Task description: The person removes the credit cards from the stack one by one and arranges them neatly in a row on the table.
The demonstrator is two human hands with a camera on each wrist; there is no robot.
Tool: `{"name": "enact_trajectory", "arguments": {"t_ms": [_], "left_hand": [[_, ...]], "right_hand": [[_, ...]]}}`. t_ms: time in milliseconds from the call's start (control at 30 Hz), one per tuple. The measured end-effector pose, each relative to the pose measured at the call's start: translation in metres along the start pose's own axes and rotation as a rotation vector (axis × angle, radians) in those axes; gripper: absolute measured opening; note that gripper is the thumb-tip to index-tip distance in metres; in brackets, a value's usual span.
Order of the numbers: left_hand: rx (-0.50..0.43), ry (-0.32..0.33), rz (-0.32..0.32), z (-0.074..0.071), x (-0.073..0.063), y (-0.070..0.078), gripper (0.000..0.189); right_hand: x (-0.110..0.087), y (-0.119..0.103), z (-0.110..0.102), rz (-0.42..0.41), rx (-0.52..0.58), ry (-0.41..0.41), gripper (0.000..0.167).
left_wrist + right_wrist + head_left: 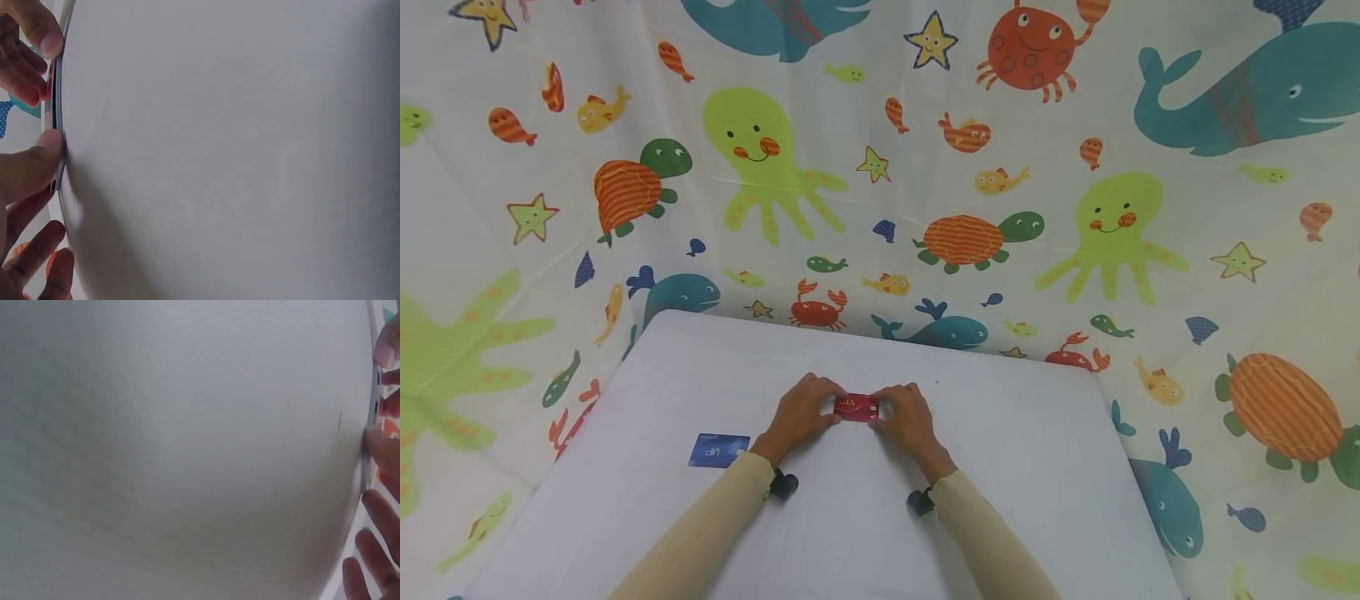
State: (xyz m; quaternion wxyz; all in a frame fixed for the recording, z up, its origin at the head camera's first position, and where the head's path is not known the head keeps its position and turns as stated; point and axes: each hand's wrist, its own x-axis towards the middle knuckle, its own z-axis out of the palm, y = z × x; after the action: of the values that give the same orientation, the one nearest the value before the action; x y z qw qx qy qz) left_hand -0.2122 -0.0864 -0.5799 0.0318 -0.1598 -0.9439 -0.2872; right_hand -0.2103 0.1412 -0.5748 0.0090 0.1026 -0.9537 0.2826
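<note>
A red card (856, 407) with VIP lettering lies flat at the middle of the white table, between both hands. My left hand (801, 417) pinches its left end with thumb and fingers. At the opposite end my right hand (906, 423) does the same. Seen edge-on in the left wrist view, the red card (50, 81) seems to have further thin layers beneath it, like a small stack; how many cards there are I cannot tell. A blue VIP card (718, 450) rests on the table, left of my left forearm, with its right corner close to the sleeve.
The white table (1037, 467) reaches back to a cloth backdrop (865, 208) printed with sea animals. Dark wrist cameras (784, 486) are strapped on both wrists, just above the tabletop.
</note>
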Motion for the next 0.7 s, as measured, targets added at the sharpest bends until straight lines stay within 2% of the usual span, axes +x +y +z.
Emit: {"name": "enact_trajectory", "arguments": {"t_ms": [333,700], "left_hand": [[0.003,0.018,0.000,-0.004,-0.002,0.003,0.043],[0.027,0.001,0.001,-0.012,-0.002,0.007,0.040]], "right_hand": [[0.001,-0.001,-0.001,0.027,0.021,0.001,0.038],[-0.001,-0.005,-0.008,0.022,0.004,0.014,0.036]]}}
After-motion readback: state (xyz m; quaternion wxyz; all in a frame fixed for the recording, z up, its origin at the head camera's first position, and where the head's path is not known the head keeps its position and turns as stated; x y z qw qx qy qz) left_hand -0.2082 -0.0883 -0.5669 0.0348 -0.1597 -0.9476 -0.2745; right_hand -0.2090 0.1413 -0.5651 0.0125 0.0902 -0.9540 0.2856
